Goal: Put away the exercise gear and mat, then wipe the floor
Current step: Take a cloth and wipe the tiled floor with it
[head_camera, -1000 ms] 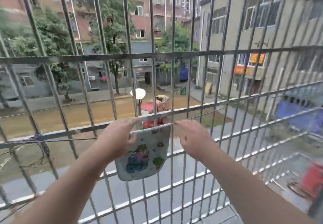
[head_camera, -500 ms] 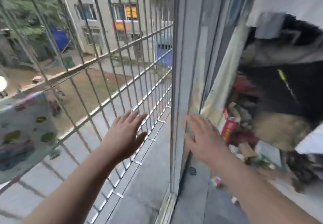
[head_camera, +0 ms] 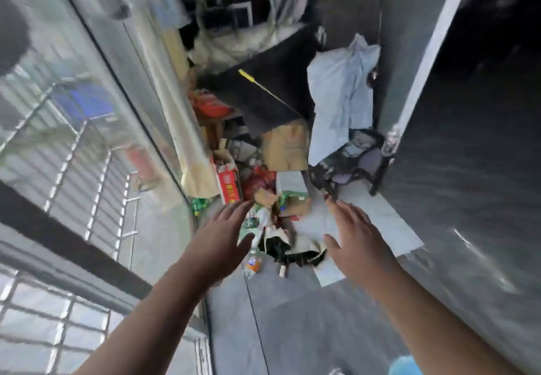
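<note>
Both hands, left hand (head_camera: 218,244) and right hand (head_camera: 355,241), are held empty with fingers spread at lower centre of the frame. Beyond them, clutter (head_camera: 272,207) is piled on the grey floor (head_camera: 292,316). No exercise gear or mat can be made out; wiping is judged unfinished.

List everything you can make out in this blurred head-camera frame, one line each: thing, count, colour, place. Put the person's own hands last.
Window glass: one pane, clear, left side.
Cardboard box: one, brown, centre of the clutter pile.
Red carton: one, red, left of the pile by the window.
Cloth: one, pale blue, hanging upper right of the pile.
Bottle: one, orange label, on the grey floor between the hands.
Floor: grey tiles, lower centre.
Left hand: open, empty, over the floor.
Right hand: open, empty.
</note>
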Demonstrator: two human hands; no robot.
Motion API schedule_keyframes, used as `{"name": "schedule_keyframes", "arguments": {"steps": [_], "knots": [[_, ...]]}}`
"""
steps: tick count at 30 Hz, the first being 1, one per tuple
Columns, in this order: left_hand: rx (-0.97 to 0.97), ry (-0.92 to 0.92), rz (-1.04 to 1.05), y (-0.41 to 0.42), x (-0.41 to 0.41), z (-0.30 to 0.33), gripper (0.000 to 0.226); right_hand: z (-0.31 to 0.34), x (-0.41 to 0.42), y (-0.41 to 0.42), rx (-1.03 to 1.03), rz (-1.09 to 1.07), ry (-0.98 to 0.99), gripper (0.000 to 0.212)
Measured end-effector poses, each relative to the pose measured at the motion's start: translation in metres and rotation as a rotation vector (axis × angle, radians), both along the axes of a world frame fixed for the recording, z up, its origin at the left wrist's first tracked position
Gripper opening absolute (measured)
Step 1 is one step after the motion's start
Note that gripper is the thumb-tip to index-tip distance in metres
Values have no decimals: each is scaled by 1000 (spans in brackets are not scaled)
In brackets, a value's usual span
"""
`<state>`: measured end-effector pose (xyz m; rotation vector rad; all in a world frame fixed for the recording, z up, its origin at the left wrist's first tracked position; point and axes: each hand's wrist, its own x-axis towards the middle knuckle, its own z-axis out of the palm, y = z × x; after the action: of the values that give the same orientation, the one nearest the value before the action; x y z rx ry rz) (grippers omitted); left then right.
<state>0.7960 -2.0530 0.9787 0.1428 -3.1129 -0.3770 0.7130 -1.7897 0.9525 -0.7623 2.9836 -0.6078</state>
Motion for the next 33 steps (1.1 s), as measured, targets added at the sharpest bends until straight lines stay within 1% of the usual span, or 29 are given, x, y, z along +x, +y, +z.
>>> {"name": "schedule_keyframes", "arguments": {"steps": [5,9,15,19,21,25,28,33], "knots": [[9,38,-154,103,-138,-13,65,-1,-85,112,33,-165,26,65],[60,13,-285,181,-229,-22,67,-6,-135,188,43,-320,-40,67],[45,-41,-467,273,-340,-38,68,-17,-194,268,39,-526,-114,63],[117,-44,-560,322,-417,-43,57,-31,-248,310,32,-628,-143,65],[145,-42,-587,344,-464,-49,53,-39,-284,328,60,-664,-143,65],[145,-28,-673,383,-571,-63,60,-46,-376,359,85,-740,-152,66],[142,-38,-687,414,-654,-62,63,-45,-448,381,50,-778,-171,65],[126,-21,-785,480,-780,-63,58,-49,-560,438,14,-848,-188,65]]}}
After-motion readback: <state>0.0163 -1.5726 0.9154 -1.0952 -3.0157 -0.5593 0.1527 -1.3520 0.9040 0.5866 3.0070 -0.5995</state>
